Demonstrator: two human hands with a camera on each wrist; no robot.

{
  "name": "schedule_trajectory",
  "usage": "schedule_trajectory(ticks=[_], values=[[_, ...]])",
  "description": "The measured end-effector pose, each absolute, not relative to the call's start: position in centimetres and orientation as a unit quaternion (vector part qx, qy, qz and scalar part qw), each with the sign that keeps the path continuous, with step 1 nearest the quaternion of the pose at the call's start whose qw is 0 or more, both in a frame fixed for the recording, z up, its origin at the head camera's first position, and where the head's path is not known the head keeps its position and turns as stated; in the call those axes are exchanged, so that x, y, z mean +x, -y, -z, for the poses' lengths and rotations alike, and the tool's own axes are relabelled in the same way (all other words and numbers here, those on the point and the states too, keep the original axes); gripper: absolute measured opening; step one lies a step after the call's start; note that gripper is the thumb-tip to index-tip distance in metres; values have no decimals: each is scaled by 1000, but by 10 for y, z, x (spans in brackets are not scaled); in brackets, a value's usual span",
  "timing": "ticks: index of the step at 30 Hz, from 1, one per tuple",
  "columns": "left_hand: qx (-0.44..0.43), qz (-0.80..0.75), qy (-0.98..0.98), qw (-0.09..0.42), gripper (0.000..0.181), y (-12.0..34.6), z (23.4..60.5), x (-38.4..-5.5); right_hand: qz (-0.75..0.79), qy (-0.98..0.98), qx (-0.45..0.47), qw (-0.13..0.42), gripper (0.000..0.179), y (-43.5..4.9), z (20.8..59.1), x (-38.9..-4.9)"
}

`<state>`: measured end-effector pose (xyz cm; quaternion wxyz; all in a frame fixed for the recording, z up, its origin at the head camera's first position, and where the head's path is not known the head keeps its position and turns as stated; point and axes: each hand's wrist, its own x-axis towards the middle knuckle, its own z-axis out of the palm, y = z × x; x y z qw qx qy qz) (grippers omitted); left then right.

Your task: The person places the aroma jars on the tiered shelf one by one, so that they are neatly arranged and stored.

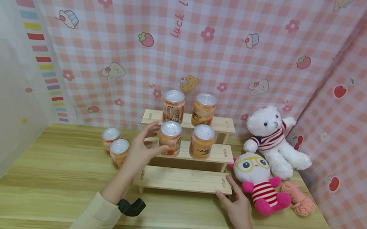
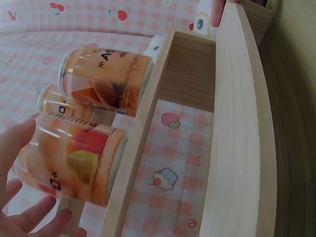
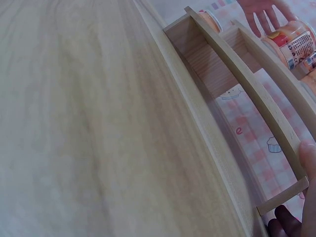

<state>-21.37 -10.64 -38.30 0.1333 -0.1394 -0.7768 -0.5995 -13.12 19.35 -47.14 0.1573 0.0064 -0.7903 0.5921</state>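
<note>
A three-step wooden display rack [image 1: 184, 180] stands on the table. On its middle step are a left can [image 1: 169, 142] and a right can [image 1: 202, 145], both orange-labelled with silvery lids. My left hand [image 1: 141, 150] is spread beside the left can [image 2: 74, 158], its thumb extending across the front; the left wrist view shows loose fingers near the can's side, and firm contact is unclear. My right hand [image 1: 237, 206] grips the right end of the bottom step, thumb at the front edge and fingers around the end; the right wrist view shows the thumb [image 3: 308, 160] on the board.
Two more cans [image 1: 173, 106] [image 1: 204, 109] stand on the top step. Another pair [image 1: 110, 141] [image 1: 119, 154] stands left of the rack. To the right are a white teddy bear [image 1: 274, 144], a pink doll [image 1: 263, 190] and a peach yarn skein [image 1: 298, 199]. A checked curtain [image 1: 188, 56] hangs behind.
</note>
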Motion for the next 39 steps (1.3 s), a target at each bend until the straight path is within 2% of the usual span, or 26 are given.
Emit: schedule_trajectory(ticks=[9, 17, 29, 39], values=[[-121, 572, 793, 171, 73, 131, 382, -196, -583, 796, 0, 162, 61, -194, 472, -132], [-111, 564, 794, 198, 74, 154, 389, -185, -585, 794, 0, 165, 61, -193, 473, -133], [-38, 564, 799, 205, 73, 186, 406, -173, -579, 798, 0, 165, 61, -192, 471, -132], [-10, 538, 815, 215, 75, 205, 433, -179, -578, 799, -5, 166, 60, -193, 473, -132]])
